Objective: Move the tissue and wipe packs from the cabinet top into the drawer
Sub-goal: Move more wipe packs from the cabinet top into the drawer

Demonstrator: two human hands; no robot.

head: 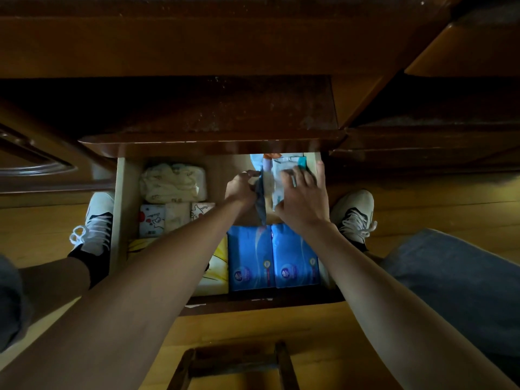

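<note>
The open drawer [121, 220] sits below the dark cabinet top [213, 108]. In its far right corner my left hand [241, 188] grips the edge of a blue-grey pack [261, 205] standing on edge. My right hand [302, 197] lies spread, fingers straight, on a white and light-blue wipe pack [281, 170] beside it. Two blue tissue packs [271, 257] lie side by side at the near right. A cream pack [173, 182] lies at the far left, small white printed packs [164, 218] sit below it, and a yellow pack [218, 266] is partly hidden by my left forearm.
My feet in white sneakers [94, 223] stand on the wooden floor on either side of the drawer, the right shoe [354, 213] close to its side. A dark wooden stool frame [236, 364] is near the bottom edge. Cabinet doors [422, 142] flank the drawer.
</note>
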